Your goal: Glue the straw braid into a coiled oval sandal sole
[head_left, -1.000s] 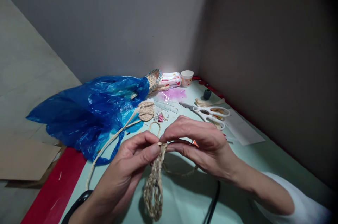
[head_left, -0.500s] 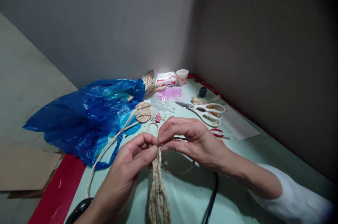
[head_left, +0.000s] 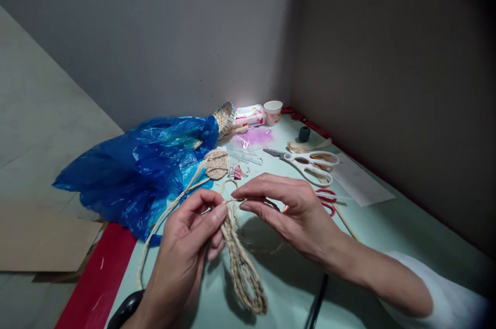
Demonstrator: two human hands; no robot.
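Note:
A looped bundle of tan braided straw cord (head_left: 245, 272) hangs below my hands, above the pale green tabletop. My left hand (head_left: 197, 231) pinches the top of this bundle between thumb and forefinger. Close beside it, my right hand (head_left: 287, 210) pinches a thin end of the cord, drawn a little to the right of the left fingertips. A thin strand of the cord curves away under the right hand. Just beyond the fingers lies a round woven straw piece (head_left: 216, 165) with long cords trailing left.
A blue plastic bag (head_left: 143, 169) spreads at the left, with a small woven basket (head_left: 225, 117) at its mouth. White-handled scissors (head_left: 310, 161), red-handled scissors (head_left: 326, 196), a pink binder clip (head_left: 237, 172), a dark thread spool (head_left: 304, 134), a paper cup (head_left: 273, 112) and white paper (head_left: 364, 182) lie beyond.
The bundle has swung from hanging straight down to slanting right, its lower loop now in view. My right fingers have moved slightly away from the left ones. The whole view has shifted a little.

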